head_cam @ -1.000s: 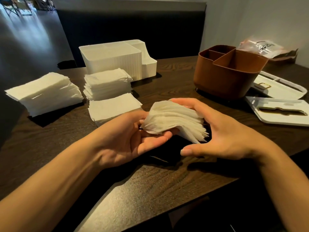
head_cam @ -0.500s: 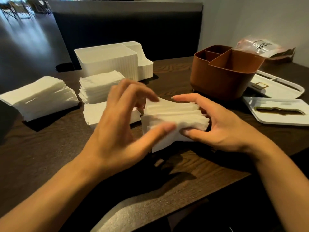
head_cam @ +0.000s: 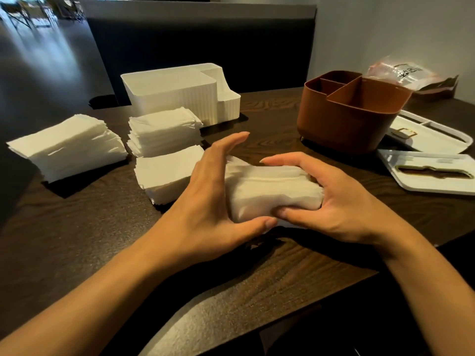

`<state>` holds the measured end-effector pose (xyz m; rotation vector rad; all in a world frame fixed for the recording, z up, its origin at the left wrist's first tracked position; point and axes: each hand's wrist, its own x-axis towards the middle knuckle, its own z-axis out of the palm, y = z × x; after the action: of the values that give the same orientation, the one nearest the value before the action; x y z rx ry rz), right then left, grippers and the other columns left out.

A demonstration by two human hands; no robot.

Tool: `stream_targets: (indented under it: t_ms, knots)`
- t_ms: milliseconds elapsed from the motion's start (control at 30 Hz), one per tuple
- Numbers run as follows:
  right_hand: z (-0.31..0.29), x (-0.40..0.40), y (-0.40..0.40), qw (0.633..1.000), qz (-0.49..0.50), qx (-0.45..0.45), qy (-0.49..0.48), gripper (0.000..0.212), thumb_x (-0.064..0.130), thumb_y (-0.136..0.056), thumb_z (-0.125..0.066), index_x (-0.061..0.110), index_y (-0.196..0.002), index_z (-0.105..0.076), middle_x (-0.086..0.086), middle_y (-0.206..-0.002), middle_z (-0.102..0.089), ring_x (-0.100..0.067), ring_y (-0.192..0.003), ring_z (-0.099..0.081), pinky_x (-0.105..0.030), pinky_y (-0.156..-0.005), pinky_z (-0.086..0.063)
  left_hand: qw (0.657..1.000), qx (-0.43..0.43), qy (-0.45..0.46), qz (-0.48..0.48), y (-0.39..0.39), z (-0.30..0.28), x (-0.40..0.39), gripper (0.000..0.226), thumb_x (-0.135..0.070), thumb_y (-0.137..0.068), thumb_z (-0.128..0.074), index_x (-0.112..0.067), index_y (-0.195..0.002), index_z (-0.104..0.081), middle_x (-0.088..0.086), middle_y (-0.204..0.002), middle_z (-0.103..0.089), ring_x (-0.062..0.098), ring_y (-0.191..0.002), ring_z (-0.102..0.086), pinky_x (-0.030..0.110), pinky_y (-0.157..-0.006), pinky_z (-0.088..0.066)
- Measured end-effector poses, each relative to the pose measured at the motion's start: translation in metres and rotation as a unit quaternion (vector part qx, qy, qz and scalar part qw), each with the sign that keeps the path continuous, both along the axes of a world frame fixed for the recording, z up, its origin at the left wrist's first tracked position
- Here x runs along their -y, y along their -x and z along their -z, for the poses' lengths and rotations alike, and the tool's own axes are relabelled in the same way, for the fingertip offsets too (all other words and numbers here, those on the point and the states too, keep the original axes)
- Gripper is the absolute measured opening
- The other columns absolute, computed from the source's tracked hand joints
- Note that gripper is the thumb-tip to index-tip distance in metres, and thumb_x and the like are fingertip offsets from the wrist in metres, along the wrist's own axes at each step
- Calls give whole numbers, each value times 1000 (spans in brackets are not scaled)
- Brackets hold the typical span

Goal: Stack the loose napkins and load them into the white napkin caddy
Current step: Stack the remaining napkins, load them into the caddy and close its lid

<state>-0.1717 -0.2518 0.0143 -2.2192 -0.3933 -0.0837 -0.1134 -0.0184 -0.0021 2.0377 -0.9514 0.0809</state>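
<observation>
A bundle of white napkins (head_cam: 272, 194) is held just above the dark wooden table (head_cam: 90, 227). My right hand (head_cam: 341, 201) grips its right end, fingers over the top and thumb underneath. My left hand (head_cam: 213, 201) presses flat against the bundle's left end, fingers straight, thumb under the front edge. The white napkin caddy (head_cam: 180, 96) stands empty at the back left. Three more napkin stacks lie left of my hands: a large one (head_cam: 66, 147), a middle one (head_cam: 164, 132) in front of the caddy, and a low one (head_cam: 167, 173).
A brown divided caddy (head_cam: 349, 114) stands at the back right. Two white lids or trays (head_cam: 431, 173) lie to its right, near the table's edge. A plastic packet (head_cam: 401, 73) rests behind them. The table's front edge runs close below my forearms.
The fanned napkins have been squared into a compact bundle. My left hand swung from cupping them underneath to pressing their left end, while my right hand closed round the right end.
</observation>
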Motion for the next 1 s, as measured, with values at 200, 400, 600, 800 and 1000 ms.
stream_targets:
  t_ms: [200,400,600,800,1000]
  knots:
    - [-4,1,1,999,15,48,-4,62,20,-82,-81,33,-136,-54,19,-124,-63,-3,-120,-59,-14,-92,-49,999,-5,36,12,-2,0,2,97,-33,-74,-90,-31,-149,-29,-5,-125,-51,13,-120,-57,35,-98,-54]
    - [5,0,-1,997,73,21,12,78,50,-75,-79,47,-144,-41,26,-131,-59,8,-127,-51,-22,-102,-47,999,-43,22,-8,0,4,3,78,-40,-76,-86,-35,-139,-40,-12,-122,-52,6,-118,-57,32,-96,-55]
    - [12,-20,-7,991,120,36,-39,59,59,-85,-62,38,-139,-49,22,-125,-63,10,-120,-55,-12,-95,-46,997,-73,17,-8,5,2,10,72,-37,-79,-85,-36,-137,-43,-20,-124,-59,-6,-114,-59,20,-92,-52]
    - [-1,-5,-3,987,133,85,-26,24,41,-97,-58,33,-117,-68,18,-115,-69,2,-113,-63,-17,-93,-50,995,-95,30,-9,3,1,7,67,-32,-81,-85,-40,-135,-47,-24,-119,-65,-7,-111,-62,19,-94,-53]
    - [-13,1,-2,986,126,105,29,10,32,-93,-69,28,-100,-73,16,-106,-72,-2,-103,-66,-18,-87,-53,994,-100,33,6,2,0,9,73,-37,-79,-86,-39,-138,-44,-20,-125,-65,-7,-118,-60,15,-96,-51]
